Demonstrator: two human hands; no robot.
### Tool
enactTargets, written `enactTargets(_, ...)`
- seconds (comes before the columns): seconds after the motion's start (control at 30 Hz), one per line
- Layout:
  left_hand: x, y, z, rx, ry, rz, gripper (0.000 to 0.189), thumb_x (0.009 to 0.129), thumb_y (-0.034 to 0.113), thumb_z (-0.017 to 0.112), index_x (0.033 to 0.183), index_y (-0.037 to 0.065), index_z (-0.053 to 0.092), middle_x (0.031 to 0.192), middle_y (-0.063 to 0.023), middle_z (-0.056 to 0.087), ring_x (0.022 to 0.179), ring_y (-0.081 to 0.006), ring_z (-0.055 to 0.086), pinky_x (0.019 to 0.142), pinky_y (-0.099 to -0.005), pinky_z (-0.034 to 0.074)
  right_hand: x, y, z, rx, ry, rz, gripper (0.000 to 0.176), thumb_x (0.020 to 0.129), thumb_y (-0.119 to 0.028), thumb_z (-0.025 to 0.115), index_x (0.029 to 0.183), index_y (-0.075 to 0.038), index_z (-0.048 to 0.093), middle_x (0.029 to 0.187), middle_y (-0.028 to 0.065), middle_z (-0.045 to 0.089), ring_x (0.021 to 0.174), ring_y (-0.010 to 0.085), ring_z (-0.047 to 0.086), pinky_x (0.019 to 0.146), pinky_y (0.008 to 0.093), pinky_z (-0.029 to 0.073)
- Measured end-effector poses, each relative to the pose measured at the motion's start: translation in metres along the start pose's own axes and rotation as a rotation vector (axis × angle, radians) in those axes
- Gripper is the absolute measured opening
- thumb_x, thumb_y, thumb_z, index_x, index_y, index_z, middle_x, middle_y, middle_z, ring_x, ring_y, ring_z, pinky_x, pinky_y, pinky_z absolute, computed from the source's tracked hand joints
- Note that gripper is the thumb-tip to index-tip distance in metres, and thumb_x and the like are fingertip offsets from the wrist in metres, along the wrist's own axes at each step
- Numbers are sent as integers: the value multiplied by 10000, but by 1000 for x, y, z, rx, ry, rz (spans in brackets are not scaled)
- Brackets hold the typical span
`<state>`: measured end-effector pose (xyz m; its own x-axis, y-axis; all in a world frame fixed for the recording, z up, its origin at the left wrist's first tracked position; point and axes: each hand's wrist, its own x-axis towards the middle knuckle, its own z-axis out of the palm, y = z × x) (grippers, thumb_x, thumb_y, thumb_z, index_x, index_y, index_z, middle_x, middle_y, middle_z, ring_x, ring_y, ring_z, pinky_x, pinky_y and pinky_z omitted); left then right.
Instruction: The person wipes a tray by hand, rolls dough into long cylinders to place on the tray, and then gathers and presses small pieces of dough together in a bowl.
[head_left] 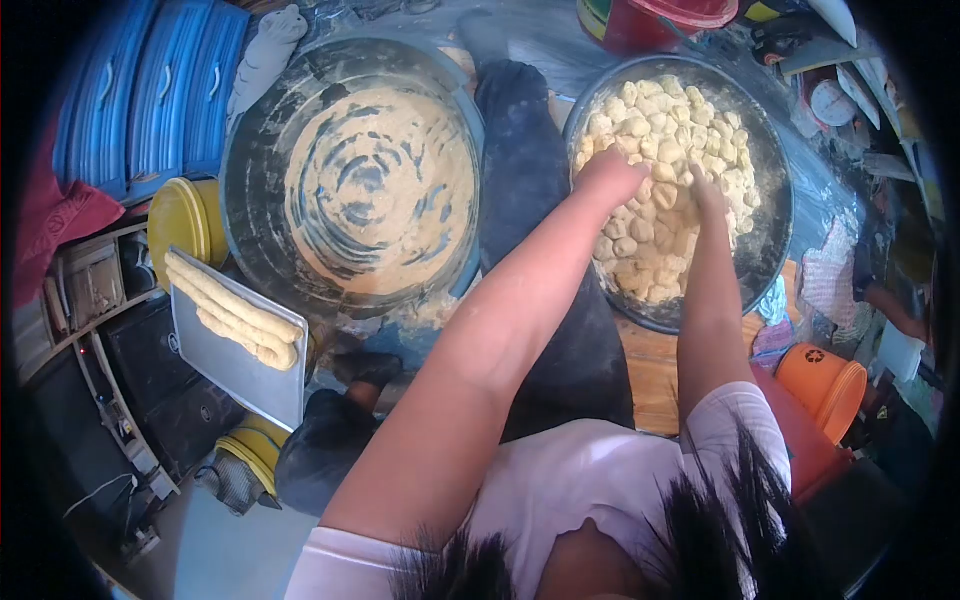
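Both of my hands are in a wide dark basin (pixel 781 200) at the right, which holds a heap of pale, floury dough pieces (pixel 660 130). At the heap's left side, my left hand (pixel 612 178) has its fingers curled down against the pieces; what it holds, if anything, is hidden. My right hand (pixel 706 190) reaches into the middle of the heap, its fingers partly stretched and touching the dough. A second dark basin (pixel 240 215), with a swirled layer of flour, stands to the left.
A metal tray (pixel 225 362) with long dough rolls lies at the left, near yellow buckets (pixel 180 225) and blue drawers (pixel 165 95). A red tub (pixel 650 22) stands beyond the right basin, an orange bucket (pixel 822 385) at the lower right.
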<state>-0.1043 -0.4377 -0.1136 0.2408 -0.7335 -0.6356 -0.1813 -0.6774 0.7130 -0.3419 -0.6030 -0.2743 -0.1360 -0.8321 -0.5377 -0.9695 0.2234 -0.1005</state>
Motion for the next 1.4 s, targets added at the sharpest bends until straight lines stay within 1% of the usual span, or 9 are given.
enactTargets(0.1,-3,4,-4,36,15,-2,540,761,389,603,1108,-23,561,1083,-214,591,1022,-311,570,874,-349,431,-7,-21,19,95,95,-12,956,684,-719,465,1385,-96,282,1370,314,262,1293,447,203,948,701,70)
enactTargets(0.27,-3,13,-6,-32,-55,-9,547,765,391,603,1117,-26,561,1059,-219,599,1015,-311,575,875,-345,430,-114,-14,24,140,241,-617,624,714,-519,601,1143,-74,514,1098,227,501,1054,380,468,875,489,353)
enactTargets(0.43,5,5,5,32,28,35,557,764,396,611,1106,-42,563,1019,-213,616,954,-294,605,851,-341,440,-172,47,29,1,148,-880,673,660,-491,680,1180,-108,494,1182,197,443,1183,353,374,903,556,312)
enactTargets(0.57,3,-3,3,7,41,29,546,756,405,618,1076,-35,577,1007,-206,622,943,-295,608,848,-343,442,-160,69,46,-260,328,-571,808,606,-520,713,1269,-145,444,1351,211,286,1292,368,234,976,592,240)
enactTargets(0.77,10,-14,8,29,64,61,529,747,404,625,1055,-24,584,986,-196,628,942,-290,605,838,-346,446,-59,47,62,305,599,-433,911,573,-553,724,1318,-148,392,1437,244,98,1318,439,107,972,680,135)
enactTargets(0.93,9,-15,6,33,74,50,528,740,407,629,1045,-23,586,1002,-203,622,966,-292,596,841,-342,444,-25,-21,24,303,402,127,913,644,-713,543,1314,-111,397,1439,273,72,1307,487,72,1002,633,155)
enactTargets(1.17,-2,8,-4,-27,0,15,503,754,398,615,1057,-3,590,1027,-208,615,981,-310,588,852,-352,439,-94,-59,37,-111,319,-532,914,644,-657,576,1366,-159,319,1464,157,147,1191,494,337,982,582,258)
enactTargets(1.33,7,-4,2,23,-32,52,529,775,410,597,1107,-1,566,1023,-198,619,962,-301,595,841,-341,442,-137,-47,-13,-167,-503,-879,795,644,-614,633,1205,-64,509,1297,204,418,1051,368,526,901,408,420)
enactTargets(1.4,6,-3,5,28,1,92,533,774,411,599,1107,-4,567,1016,-199,621,953,-298,598,838,-339,442,-134,-78,-61,-36,-626,-656,765,652,-573,651,1184,-38,525,1282,206,438,1059,333,529,905,394,421)
